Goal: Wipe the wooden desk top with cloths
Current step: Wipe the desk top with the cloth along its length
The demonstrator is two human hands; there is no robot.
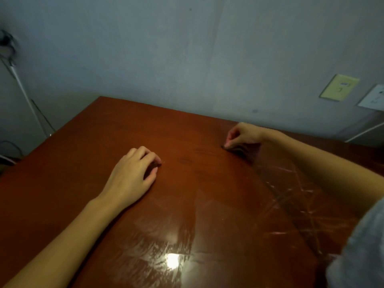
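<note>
The left hand (133, 173) is resting loosely curled on the wooden worktop (83, 163); the right hand (242, 136) is pinching a blurred dark thing (230, 148) there. The yellow wall plate (339, 87) is showing marks too small to read.

Worktop (89, 146): reddish-brown wood, glossy, level. Far edge runs along the wall, with the far left corner in view. Bright glare patch at near centre, smeared streaks around it. Creased clear film (291, 194) over the right part. Left part plain and duller.
</note>
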